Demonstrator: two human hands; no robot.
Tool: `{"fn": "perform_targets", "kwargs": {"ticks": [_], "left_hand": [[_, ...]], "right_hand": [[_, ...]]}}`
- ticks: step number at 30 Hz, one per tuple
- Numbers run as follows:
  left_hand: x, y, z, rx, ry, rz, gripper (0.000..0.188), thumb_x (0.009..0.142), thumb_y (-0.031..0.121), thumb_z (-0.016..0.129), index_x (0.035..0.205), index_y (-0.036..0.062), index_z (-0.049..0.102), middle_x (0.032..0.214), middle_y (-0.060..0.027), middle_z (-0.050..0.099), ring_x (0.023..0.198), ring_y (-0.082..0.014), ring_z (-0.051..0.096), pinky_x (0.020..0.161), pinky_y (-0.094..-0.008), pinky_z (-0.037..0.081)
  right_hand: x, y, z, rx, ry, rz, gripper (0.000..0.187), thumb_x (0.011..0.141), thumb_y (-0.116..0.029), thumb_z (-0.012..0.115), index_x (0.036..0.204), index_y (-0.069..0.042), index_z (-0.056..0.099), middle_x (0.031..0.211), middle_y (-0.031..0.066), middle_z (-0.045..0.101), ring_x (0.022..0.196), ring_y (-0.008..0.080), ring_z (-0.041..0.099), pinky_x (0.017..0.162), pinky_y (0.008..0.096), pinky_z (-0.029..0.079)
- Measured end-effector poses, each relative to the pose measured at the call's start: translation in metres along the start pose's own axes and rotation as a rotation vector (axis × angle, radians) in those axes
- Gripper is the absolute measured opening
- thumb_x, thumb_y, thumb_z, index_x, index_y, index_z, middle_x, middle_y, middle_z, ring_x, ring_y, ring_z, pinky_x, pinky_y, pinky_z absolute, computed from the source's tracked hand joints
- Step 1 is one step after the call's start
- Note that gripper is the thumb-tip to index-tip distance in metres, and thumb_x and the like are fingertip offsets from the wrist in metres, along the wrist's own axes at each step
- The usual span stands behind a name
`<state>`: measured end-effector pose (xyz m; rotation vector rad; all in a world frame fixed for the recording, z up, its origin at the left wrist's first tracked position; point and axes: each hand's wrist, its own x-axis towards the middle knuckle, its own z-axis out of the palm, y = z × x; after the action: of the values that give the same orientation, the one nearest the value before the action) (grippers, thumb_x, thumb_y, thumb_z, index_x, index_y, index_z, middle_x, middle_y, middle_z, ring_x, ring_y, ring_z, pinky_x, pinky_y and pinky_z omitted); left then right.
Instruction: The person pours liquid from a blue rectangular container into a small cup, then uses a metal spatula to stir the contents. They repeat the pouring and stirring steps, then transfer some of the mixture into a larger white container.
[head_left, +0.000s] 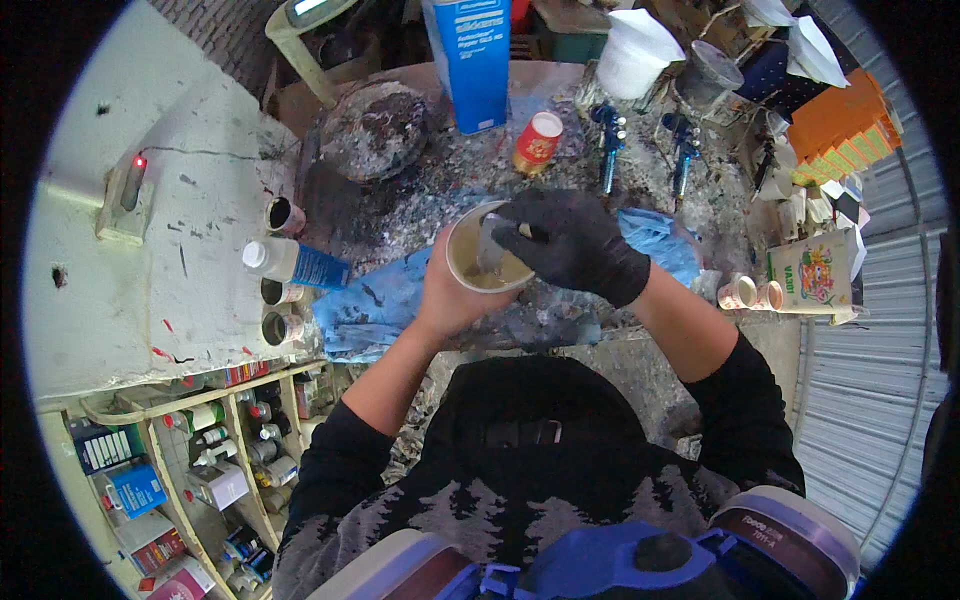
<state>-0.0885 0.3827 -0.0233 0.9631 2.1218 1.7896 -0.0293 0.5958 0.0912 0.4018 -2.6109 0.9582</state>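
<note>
My left hand (445, 298) is bare and wraps around a white paper cup (497, 289) above the near part of the bench. A cloudy, yellowish liquid lies inside the cup. In a black glove, my right hand (582, 247) reaches over the rim, its fingers closed on a flat grey mixing stick (489, 244). The stick's lower end dips into the liquid, and my fingers cover its upper part. Beyond the cup stands a red and gold paper cup (538, 142). Blue cloth or sheeting (375, 308) lies on the bench by both wrists.
A tall blue can (470, 65) stands at the back. Two spray guns (608, 150) hang or rest at the back right, near a white paper-covered container (634, 62). Used cups and a white-capped bottle (270, 258) line the left edge. Shelves (165, 480) with cans are lower left.
</note>
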Motion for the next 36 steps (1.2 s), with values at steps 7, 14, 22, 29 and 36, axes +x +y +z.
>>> {"fn": "perform_targets", "kwargs": {"ticks": [7, 14, 22, 29, 36], "left_hand": [[0.061, 0.05, 0.042, 0.02, -0.051, 0.168, 0.107, 0.06, 0.023, 0.102, 0.149, 0.0013, 0.046, 0.139, -0.0135, 0.063, 0.129, -0.0252, 0.063, 0.111, -0.042, 0.051], [0.112, 0.079, 0.085, -0.031, -0.113, 0.249, 0.099, 0.072, 0.019, 0.096, 0.155, 0.0012, 0.045, 0.145, -0.0146, 0.062, 0.135, -0.0278, 0.061, 0.115, -0.045, 0.048], [0.165, 0.075, 0.116, 0.132, -0.044, 0.227, 0.104, 0.072, 0.014, 0.096, 0.158, -0.0002, 0.039, 0.157, -0.017, 0.051, 0.14, -0.0295, 0.055, 0.118, -0.0467, 0.045], [0.167, 0.112, 0.134, 0.35, -0.045, 0.256, 0.09, 0.072, 0.021, 0.096, 0.149, 0.0008, 0.052, 0.143, -0.0135, 0.065, 0.13, -0.0271, 0.064, 0.114, -0.0429, 0.049], [0.175, 0.137, 0.146, -0.002, -0.121, 0.248, 0.09, 0.07, 0.012, 0.095, 0.148, -0.0001, 0.052, 0.141, -0.013, 0.066, 0.13, -0.0248, 0.064, 0.113, -0.0405, 0.049]], "right_hand": [[0.011, 0.044, -0.094, 0.168, 0.304, 0.3, 0.029, 0.096, -0.025, 0.077, 0.113, -0.002, 0.078, 0.096, 0.0173, 0.077, 0.084, 0.0268, 0.074, 0.077, 0.0395, 0.058], [-0.002, 0.138, -0.137, -0.113, 0.486, 0.385, 0.039, 0.092, -0.041, 0.072, 0.111, -0.007, 0.077, 0.106, 0.0225, 0.076, 0.101, 0.0398, 0.072, 0.089, 0.0478, 0.057], [-0.014, 0.149, -0.179, 0.56, 0.589, 0.586, 0.031, 0.08, -0.032, 0.08, 0.088, -0.002, 0.076, 0.091, 0.0182, 0.075, 0.086, 0.0292, 0.073, 0.079, 0.0416, 0.058], [-0.057, 0.166, -0.251, -0.019, 0.668, 0.248, 0.024, 0.094, -0.024, 0.067, 0.106, -0.005, 0.077, 0.095, 0.0128, 0.076, 0.087, 0.0251, 0.074, 0.081, 0.0386, 0.059], [-0.067, 0.16, -0.272, 0.605, 0.662, 0.51, 0.026, 0.1, -0.03, 0.074, 0.107, -0.006, 0.081, 0.087, 0.0009, 0.074, 0.068, 0.0083, 0.062, 0.063, 0.0247, 0.048]]}}
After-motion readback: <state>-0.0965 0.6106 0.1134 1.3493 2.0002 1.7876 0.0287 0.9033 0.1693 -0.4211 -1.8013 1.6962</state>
